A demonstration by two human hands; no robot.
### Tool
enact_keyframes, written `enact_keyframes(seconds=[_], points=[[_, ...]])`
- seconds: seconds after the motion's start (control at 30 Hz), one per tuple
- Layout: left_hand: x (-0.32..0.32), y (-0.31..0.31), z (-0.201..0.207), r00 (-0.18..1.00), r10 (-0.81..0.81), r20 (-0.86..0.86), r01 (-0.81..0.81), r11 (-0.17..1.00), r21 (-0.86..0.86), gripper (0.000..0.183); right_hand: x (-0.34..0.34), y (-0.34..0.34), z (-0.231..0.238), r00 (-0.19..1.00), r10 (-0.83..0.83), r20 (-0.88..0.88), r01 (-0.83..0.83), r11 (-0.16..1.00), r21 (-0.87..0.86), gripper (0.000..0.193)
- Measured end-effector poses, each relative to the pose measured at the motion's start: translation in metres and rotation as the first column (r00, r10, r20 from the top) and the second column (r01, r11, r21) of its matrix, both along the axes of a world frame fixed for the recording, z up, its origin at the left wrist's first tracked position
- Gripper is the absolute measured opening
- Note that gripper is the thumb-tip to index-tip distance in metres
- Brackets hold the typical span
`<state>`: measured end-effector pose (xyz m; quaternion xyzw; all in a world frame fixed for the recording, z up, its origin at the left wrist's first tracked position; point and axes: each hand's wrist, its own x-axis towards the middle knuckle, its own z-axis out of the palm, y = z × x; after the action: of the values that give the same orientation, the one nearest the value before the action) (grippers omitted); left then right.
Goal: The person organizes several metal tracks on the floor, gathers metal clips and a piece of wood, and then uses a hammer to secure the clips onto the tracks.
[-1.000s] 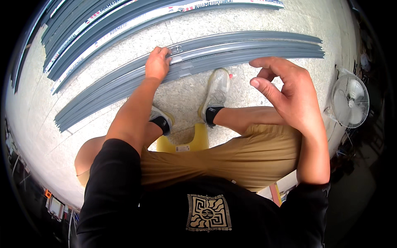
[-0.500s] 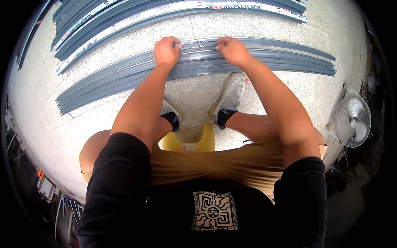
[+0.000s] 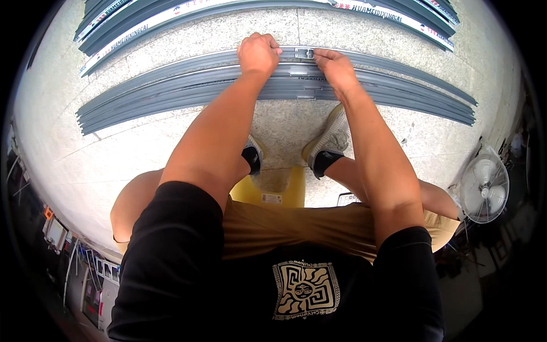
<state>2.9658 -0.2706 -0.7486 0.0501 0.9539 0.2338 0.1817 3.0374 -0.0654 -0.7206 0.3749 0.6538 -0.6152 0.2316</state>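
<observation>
Several long grey ribbed profile strips (image 3: pixel 188 85) lie side by side across the floor in front of me. Along their far edge, my left hand (image 3: pixel 259 54) is closed, fingers curled over the outermost strip (image 3: pixel 399 64). My right hand (image 3: pixel 337 69) pinches the same strip a short way to the right, thumb and fingertips together. Between the hands, a small shiny bracket-like piece (image 3: pixel 305 53) sits on that strip, close to my right fingertips. More small shiny pieces (image 3: pixel 300 73) show in line on the nearer strips. My left fingertips are partly hidden.
Beyond, bundles of dark grey profiles with white printed film (image 3: pixel 250 9) lie on the pale speckled floor (image 3: pixel 199 37). My shoes (image 3: pixel 330 137) stand just this side of the strips. Below me is a yellow stool (image 3: pixel 273 192); a fan (image 3: pixel 484 188) stands at right.
The view has turned slightly, shifting the strips. My right fingertips have come closer to the small shiny piece, and my left fingers have curled further over the strip.
</observation>
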Motion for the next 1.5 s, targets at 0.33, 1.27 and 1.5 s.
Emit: enact_keyframes(seconds=[0.33, 1.27, 1.5], points=[[-0.006, 0.000, 0.000, 0.998, 0.012, 0.068, -0.011, 1.000, -0.011, 0.013, -0.006, 0.004, -0.007, 0.998, 0.036, 0.044, -0.039, 0.996, 0.078, 0.029], [-0.006, -0.002, -0.005, 0.998, 0.007, 0.058, -0.010, 0.999, 0.039, 0.011, -0.015, 0.003, 0.001, 0.458, 0.887, -0.055, -0.422, 0.272, 0.865, 0.024], [-0.007, -0.003, -0.008, 0.998, 0.004, 0.064, -0.007, 0.999, 0.037, 0.012, -0.018, 0.004, 0.001, 0.439, 0.898, -0.025, -0.433, 0.236, 0.870, 0.021]])
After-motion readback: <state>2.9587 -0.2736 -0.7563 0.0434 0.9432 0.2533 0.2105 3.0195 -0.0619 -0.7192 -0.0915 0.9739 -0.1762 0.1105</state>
